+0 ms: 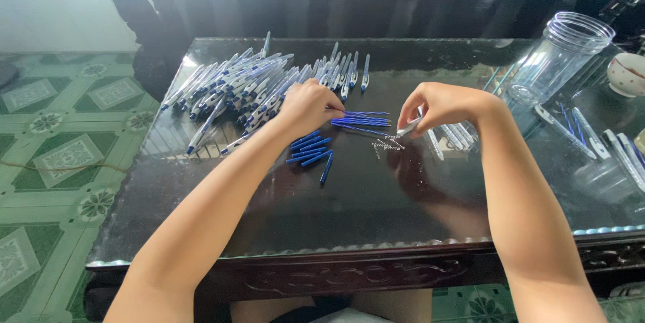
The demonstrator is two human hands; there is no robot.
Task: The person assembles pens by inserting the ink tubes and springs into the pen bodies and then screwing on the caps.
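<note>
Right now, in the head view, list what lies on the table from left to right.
Heap of blue-and-white pens → left hand → blue refills → small springs → right hand → clear plastic jar → white bowl.

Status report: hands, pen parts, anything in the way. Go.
Left hand on the thin blue refills. Right hand pinching a white pen barrel. Small springs and blue pen pieces lie between the hands. Nothing blocking.

Bright daylight, perhaps from upper right, glares on the glass tabletop [376, 209]; edges bow, far background dim.
</note>
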